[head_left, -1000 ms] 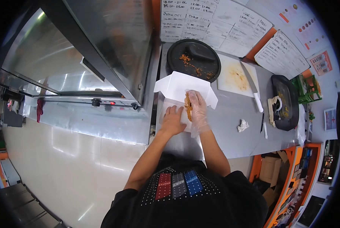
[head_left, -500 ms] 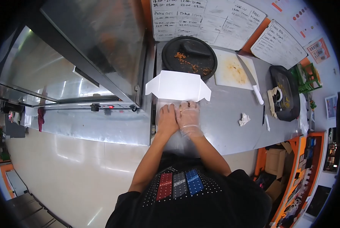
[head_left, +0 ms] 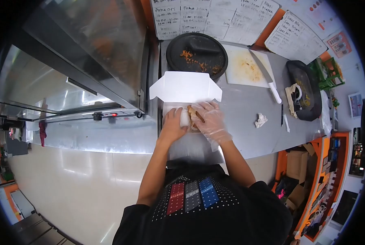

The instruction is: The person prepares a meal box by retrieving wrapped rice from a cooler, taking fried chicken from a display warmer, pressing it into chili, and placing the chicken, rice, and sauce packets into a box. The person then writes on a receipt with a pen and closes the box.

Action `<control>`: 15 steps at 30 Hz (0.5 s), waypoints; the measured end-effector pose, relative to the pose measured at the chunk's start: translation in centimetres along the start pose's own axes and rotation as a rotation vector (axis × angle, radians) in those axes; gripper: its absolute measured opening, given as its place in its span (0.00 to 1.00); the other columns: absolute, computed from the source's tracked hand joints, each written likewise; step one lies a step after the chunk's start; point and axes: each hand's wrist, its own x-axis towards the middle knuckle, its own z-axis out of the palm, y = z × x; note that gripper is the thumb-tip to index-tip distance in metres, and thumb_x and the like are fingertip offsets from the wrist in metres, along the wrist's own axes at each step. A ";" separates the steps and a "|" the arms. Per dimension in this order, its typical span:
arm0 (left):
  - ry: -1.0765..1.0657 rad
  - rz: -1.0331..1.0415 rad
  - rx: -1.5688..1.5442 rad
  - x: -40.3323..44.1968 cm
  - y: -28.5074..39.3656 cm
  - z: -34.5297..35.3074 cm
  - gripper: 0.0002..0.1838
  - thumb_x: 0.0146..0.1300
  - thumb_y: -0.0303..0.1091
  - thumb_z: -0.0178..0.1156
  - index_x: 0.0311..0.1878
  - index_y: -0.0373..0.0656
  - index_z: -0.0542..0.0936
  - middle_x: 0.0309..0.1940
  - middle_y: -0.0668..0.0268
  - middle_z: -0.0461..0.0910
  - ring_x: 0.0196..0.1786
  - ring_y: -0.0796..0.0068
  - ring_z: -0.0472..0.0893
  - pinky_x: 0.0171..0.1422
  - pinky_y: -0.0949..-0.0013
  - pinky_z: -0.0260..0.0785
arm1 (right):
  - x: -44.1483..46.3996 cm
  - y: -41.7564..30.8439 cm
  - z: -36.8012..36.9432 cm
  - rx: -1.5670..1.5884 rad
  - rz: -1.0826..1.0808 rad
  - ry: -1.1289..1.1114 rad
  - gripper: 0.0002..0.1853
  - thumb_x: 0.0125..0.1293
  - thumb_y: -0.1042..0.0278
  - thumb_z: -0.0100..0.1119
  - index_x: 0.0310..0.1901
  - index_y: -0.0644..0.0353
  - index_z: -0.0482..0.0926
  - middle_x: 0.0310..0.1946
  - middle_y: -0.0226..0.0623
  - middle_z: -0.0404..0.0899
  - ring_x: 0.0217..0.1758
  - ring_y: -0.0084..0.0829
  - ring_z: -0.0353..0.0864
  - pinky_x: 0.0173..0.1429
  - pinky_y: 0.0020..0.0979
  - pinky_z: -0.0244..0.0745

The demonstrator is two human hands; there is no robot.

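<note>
Apparent step: settling fried food piece [head_left: 193, 125] inside open white carton [head_left: 186, 86], beside white bundle [head_left: 185, 118]. Gloved right hand [head_left: 210, 119] touches piece, bare left hand [head_left: 174, 125] bundle; whether either grip clamps, cannot tell. Next move likely calls for light pressure.

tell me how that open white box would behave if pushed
The white box is probably light and bendable, judging by its thin side flaps. It would likely slide rather than roll, given the smooth-looking metal counter beneath.

Shows plain white on the open box [head_left: 185, 86], golden brown on the fried piece [head_left: 192, 113], silvery grey across the desk [head_left: 247, 110]. Runs black over the round tray [head_left: 176, 61] and the white-dotted shirt [head_left: 231, 222] with red, grey and blue panels [head_left: 191, 198].
</note>
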 end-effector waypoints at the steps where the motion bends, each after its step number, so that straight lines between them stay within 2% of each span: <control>1: -0.012 -0.003 0.008 0.1 0.2 -0.4 0.44 0.52 0.37 0.73 0.72 0.41 0.64 0.70 0.44 0.62 0.72 0.40 0.62 0.76 0.48 0.58 | 0.2 0.5 -0.1 -0.016 -0.069 -0.023 0.20 0.64 0.53 0.58 0.58 0.41 0.80 0.62 0.30 0.75 0.69 0.47 0.66 0.65 0.54 0.66; 2: -0.023 -0.003 0.017 0.1 0.4 -0.6 0.44 0.52 0.37 0.73 0.72 0.41 0.64 0.70 0.44 0.62 0.72 0.40 0.62 0.76 0.49 0.58 | 0.3 0.7 -0.1 -0.033 -0.137 -0.043 0.21 0.63 0.54 0.59 0.58 0.40 0.80 0.62 0.29 0.75 0.69 0.47 0.65 0.65 0.53 0.66; 5: -0.011 -0.001 0.002 0.5 -0.2 -0.1 0.44 0.51 0.37 0.73 0.71 0.41 0.65 0.70 0.44 0.62 0.72 0.40 0.62 0.76 0.50 0.58 | 0.2 -0.9 -1.1 -0.084 -0.039 -0.097 0.22 0.62 0.57 0.60 0.59 0.40 0.79 0.63 0.26 0.74 0.71 0.48 0.64 0.67 0.51 0.67; 8: 0.017 -0.019 0.044 0.3 0.3 -0.1 0.43 0.50 0.37 0.74 0.70 0.39 0.67 0.67 0.44 0.67 0.70 0.41 0.65 0.74 0.51 0.61 | 0.0 -1.2 -1.2 -0.060 -0.001 -0.117 0.23 0.61 0.60 0.61 0.60 0.43 0.79 0.63 0.29 0.72 0.71 0.46 0.63 0.69 0.47 0.66; 11: 0.068 0.076 0.090 0.6 -0.9 1.5 0.42 0.49 0.39 0.75 0.67 0.38 0.69 0.63 0.45 0.71 0.66 0.44 0.71 0.70 0.50 0.64 | -0.3 1.3 0.8 0.075 -0.204 0.057 0.24 0.66 0.57 0.59 0.62 0.52 0.77 0.64 0.40 0.72 0.72 0.50 0.63 0.72 0.48 0.63; 13: 0.062 0.115 0.107 0.2 0.7 1.4 0.39 0.47 0.42 0.75 0.62 0.36 0.74 0.58 0.48 0.77 0.60 0.48 0.75 0.67 0.49 0.65 | -1.8 3.0 5.1 0.351 -0.077 0.251 0.25 0.72 0.54 0.54 0.63 0.62 0.74 0.63 0.51 0.72 0.70 0.54 0.65 0.74 0.50 0.59; 14: 0.039 0.080 0.128 0.2 1.4 1.7 0.38 0.47 0.44 0.74 0.61 0.35 0.75 0.57 0.48 0.78 0.61 0.48 0.75 0.69 0.50 0.63 | -1.7 2.2 3.7 0.522 -0.026 0.232 0.26 0.76 0.53 0.49 0.63 0.67 0.73 0.63 0.56 0.72 0.69 0.57 0.66 0.75 0.51 0.56; 15: 0.093 0.063 0.142 0.0 1.2 3.2 0.40 0.47 0.46 0.74 0.62 0.35 0.74 0.58 0.49 0.77 0.62 0.49 0.75 0.71 0.50 0.61 | -1.5 1.8 2.7 0.594 -0.024 0.233 0.25 0.76 0.54 0.48 0.64 0.67 0.73 0.63 0.57 0.72 0.70 0.56 0.66 0.75 0.50 0.57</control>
